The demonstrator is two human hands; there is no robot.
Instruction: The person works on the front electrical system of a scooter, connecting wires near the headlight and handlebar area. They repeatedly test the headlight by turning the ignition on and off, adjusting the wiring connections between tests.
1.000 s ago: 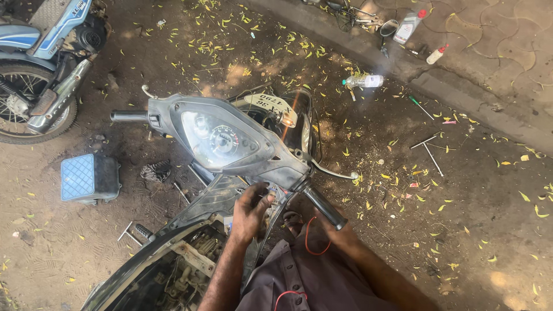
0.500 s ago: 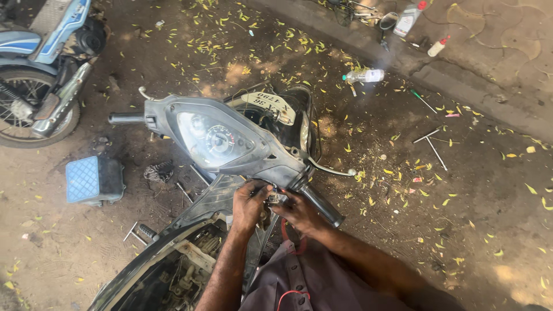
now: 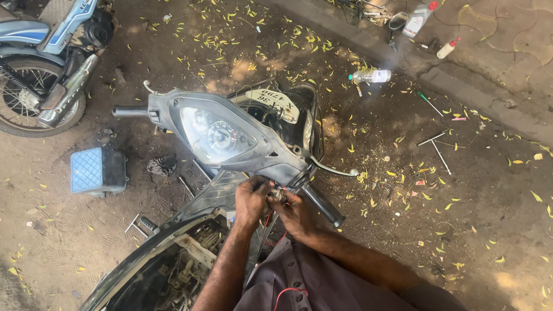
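Note:
A grey scooter stands below me with its handlebar cover (image 3: 230, 144) and round instrument dial facing up. My left hand (image 3: 252, 200) and my right hand (image 3: 295, 210) meet just under the cover, near the right grip (image 3: 322, 204). Both pinch a small metal connector (image 3: 279, 194) with red wires (image 3: 268, 220) hanging from it. The scooter's body panels are off, and the frame and engine parts (image 3: 178, 270) show at the lower left.
A blue motorcycle (image 3: 46, 52) is parked at the top left. A blue-faced lamp unit (image 3: 97, 171) lies on the dirt left of the scooter. A T-handle wrench (image 3: 436, 144), screwdrivers, bottles (image 3: 371, 76) and yellow leaves litter the ground to the right.
My right hand has come in from below the grip to join the left hand at the connector. The view has shifted slightly.

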